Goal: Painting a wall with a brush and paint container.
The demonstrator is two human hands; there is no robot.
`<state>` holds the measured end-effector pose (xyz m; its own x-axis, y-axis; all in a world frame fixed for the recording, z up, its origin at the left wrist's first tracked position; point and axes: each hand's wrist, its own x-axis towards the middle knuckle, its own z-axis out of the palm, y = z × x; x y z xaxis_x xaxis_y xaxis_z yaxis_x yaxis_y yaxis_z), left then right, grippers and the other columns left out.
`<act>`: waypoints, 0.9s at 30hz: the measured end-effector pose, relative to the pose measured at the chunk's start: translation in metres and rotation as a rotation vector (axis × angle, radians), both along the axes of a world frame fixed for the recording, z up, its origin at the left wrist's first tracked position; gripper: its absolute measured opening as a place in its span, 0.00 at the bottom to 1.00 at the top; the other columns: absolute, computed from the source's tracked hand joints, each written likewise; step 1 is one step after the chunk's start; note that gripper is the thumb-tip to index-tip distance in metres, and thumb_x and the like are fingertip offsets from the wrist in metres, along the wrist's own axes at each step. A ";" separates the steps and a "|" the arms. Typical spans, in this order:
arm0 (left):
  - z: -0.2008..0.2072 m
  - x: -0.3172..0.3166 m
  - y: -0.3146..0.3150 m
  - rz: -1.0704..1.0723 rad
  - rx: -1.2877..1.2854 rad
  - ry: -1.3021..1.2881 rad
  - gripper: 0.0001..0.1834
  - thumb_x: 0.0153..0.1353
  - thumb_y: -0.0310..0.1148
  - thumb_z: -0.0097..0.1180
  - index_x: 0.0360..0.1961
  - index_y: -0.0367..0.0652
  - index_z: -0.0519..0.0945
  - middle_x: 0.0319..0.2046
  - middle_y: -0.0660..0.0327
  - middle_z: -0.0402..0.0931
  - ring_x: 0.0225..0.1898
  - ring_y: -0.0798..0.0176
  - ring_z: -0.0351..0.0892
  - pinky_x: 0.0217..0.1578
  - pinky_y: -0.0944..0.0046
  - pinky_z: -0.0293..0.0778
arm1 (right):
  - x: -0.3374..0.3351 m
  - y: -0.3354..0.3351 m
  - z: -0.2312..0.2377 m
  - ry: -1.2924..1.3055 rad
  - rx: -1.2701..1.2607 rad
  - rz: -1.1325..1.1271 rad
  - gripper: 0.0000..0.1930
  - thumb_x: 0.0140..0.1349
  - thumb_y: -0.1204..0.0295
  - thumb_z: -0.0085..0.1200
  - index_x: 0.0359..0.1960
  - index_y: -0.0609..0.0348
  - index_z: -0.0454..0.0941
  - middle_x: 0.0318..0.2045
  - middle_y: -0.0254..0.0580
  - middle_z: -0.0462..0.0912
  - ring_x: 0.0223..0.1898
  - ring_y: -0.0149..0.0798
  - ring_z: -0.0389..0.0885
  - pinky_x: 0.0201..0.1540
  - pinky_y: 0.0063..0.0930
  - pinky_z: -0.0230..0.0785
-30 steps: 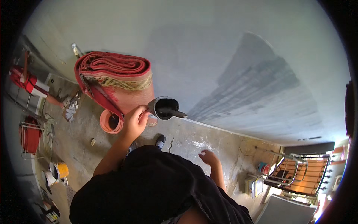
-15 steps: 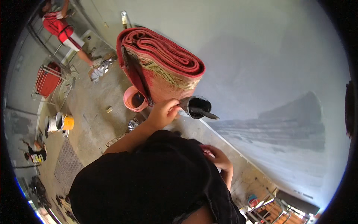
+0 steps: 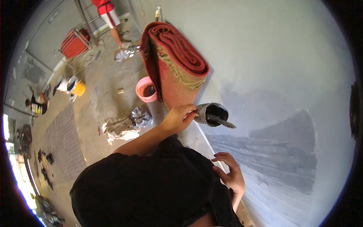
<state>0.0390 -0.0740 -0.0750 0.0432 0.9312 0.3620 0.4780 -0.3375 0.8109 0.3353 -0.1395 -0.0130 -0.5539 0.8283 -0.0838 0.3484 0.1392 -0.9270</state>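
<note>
A grey wall point(image 3: 261, 75) bears a darker patch point(image 3: 287, 136). Before it, the left hand point(image 3: 178, 119) still grips the pot point(image 3: 202, 112), a flat tool point(image 3: 227, 123) leaning inside. The right hand point(image 3: 231, 174), curled half a second ago, has loosened open, empty and free.

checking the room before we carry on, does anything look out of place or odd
The crumpled pale heap and shiny silvery heap lie loose on the floor near the pink bucket, which looks untidy. On the wall, the darker grey patch looks streaky and uneven in tone.
</note>
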 end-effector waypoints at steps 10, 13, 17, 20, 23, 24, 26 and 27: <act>-0.005 0.017 -0.095 0.304 -0.175 -0.045 0.14 0.64 0.23 0.57 0.51 0.35 0.78 0.43 0.49 0.83 0.42 0.56 0.87 0.43 0.60 0.83 | -0.017 0.017 0.085 0.608 0.094 1.074 0.19 0.53 0.70 0.70 0.47 0.60 0.85 0.44 0.47 0.80 0.42 0.44 0.78 0.49 0.41 0.66; 0.003 0.014 -0.117 0.377 -0.174 -0.022 0.14 0.62 0.23 0.58 0.50 0.36 0.78 0.41 0.49 0.83 0.40 0.55 0.88 0.42 0.60 0.83 | -0.016 0.014 0.091 0.594 0.046 1.118 0.13 0.58 0.70 0.62 0.44 0.56 0.89 0.46 0.51 0.81 0.47 0.49 0.76 0.54 0.43 0.66; 0.012 0.009 -0.141 0.475 -0.119 0.036 0.15 0.60 0.22 0.57 0.49 0.38 0.77 0.38 0.49 0.84 0.39 0.51 0.88 0.41 0.58 0.83 | -0.029 0.003 0.100 0.685 -0.064 1.172 0.11 0.57 0.65 0.67 0.41 0.46 0.90 0.45 0.45 0.82 0.48 0.45 0.77 0.55 0.43 0.64; 0.015 0.011 -0.153 0.531 -0.057 0.040 0.14 0.59 0.20 0.57 0.47 0.37 0.78 0.37 0.50 0.84 0.39 0.52 0.88 0.40 0.58 0.83 | -0.029 0.003 0.105 0.697 0.001 1.194 0.10 0.55 0.68 0.66 0.40 0.50 0.88 0.40 0.38 0.83 0.38 0.40 0.80 0.52 0.41 0.67; 0.015 0.012 -0.172 0.586 -0.051 0.021 0.14 0.58 0.19 0.57 0.46 0.37 0.78 0.37 0.50 0.83 0.39 0.52 0.87 0.40 0.57 0.83 | -0.030 0.007 0.095 0.654 0.022 1.309 0.14 0.52 0.59 0.72 0.40 0.43 0.90 0.42 0.37 0.82 0.46 0.39 0.77 0.54 0.40 0.63; 0.013 0.011 -0.175 0.601 -0.051 0.023 0.14 0.58 0.19 0.57 0.46 0.37 0.78 0.37 0.50 0.83 0.39 0.52 0.87 0.40 0.57 0.83 | -0.034 0.009 0.097 0.652 0.033 1.319 0.15 0.49 0.59 0.73 0.40 0.43 0.90 0.41 0.35 0.82 0.44 0.37 0.77 0.53 0.38 0.63; 0.008 0.009 -0.182 0.641 -0.080 0.007 0.13 0.58 0.19 0.57 0.46 0.37 0.78 0.36 0.49 0.83 0.39 0.52 0.87 0.40 0.58 0.83 | -0.034 0.017 0.103 0.613 0.074 1.313 0.15 0.48 0.60 0.74 0.39 0.43 0.90 0.40 0.34 0.82 0.43 0.36 0.77 0.50 0.36 0.63; 0.009 0.008 -0.180 0.641 -0.080 0.008 0.13 0.58 0.19 0.57 0.46 0.37 0.78 0.36 0.49 0.83 0.39 0.52 0.87 0.40 0.58 0.83 | -0.033 0.020 0.105 0.568 0.121 1.281 0.14 0.47 0.61 0.74 0.38 0.43 0.90 0.38 0.33 0.82 0.42 0.35 0.77 0.47 0.33 0.63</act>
